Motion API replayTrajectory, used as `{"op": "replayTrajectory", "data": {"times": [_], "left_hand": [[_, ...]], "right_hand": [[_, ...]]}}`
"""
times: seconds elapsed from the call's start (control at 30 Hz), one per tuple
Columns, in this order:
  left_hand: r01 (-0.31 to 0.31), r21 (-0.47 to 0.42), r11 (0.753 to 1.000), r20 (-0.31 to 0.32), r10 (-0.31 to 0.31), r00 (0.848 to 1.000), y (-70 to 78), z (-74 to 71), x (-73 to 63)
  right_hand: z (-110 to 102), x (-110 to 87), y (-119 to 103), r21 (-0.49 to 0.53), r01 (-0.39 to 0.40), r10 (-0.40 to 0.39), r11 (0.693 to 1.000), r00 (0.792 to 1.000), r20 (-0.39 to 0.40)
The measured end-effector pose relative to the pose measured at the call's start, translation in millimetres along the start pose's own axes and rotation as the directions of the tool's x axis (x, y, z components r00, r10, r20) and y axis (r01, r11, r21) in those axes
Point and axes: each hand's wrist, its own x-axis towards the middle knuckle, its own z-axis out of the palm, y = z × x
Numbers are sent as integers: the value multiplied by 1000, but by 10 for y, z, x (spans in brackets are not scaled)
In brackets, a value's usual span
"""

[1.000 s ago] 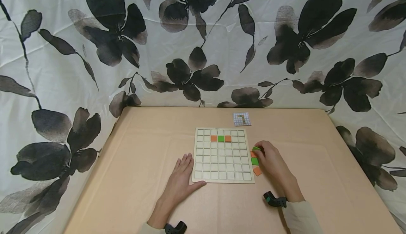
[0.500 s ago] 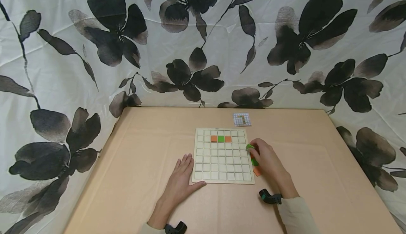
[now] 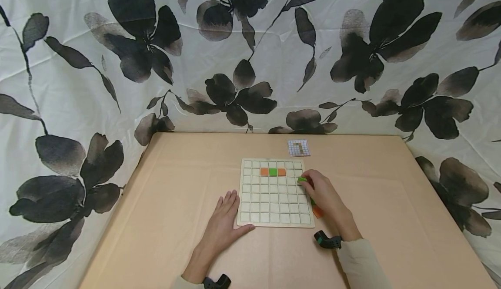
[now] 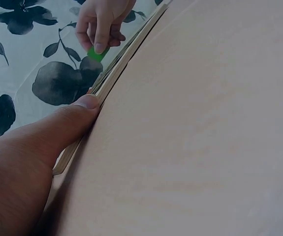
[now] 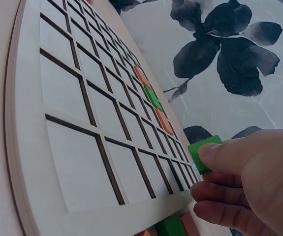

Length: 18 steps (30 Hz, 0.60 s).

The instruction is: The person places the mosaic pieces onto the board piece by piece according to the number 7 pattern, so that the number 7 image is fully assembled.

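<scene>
A pale wooden grid board (image 3: 272,225) lies on the table, with an orange tile (image 3: 264,172), a green tile (image 3: 273,172) and another orange tile (image 3: 281,172) side by side in its second row from the far edge. My right hand (image 3: 324,193) pinches a loose green tile (image 5: 203,153) between thumb and fingers, over the board's right edge. My left hand (image 3: 222,221) lies along the board's left side with fingers extended, its thumb touching the near left corner. In the left wrist view that thumb (image 4: 84,105) presses on the board's edge.
Beside the board's right edge lie more loose tiles, among them an orange tile (image 3: 317,211), partly hidden under my right hand. A small card (image 3: 298,148) printed with a coloured grid pattern rests behind the board. A floral cloth (image 3: 250,54) hangs behind the table (image 3: 176,184).
My right hand has lifted the green tile from the loose tiles and carried it left and slightly away, over the board's right edge. My left hand has stayed in place.
</scene>
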Motion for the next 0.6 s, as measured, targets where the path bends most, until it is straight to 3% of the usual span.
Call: {"op": "replayTrajectory", "data": {"times": [0.6], "left_hand": [[1, -1, 1000, 2, -1, 1000, -24, 21, 3]], "right_hand": [[151, 103, -82, 2, 45, -45, 999, 999, 6]]}}
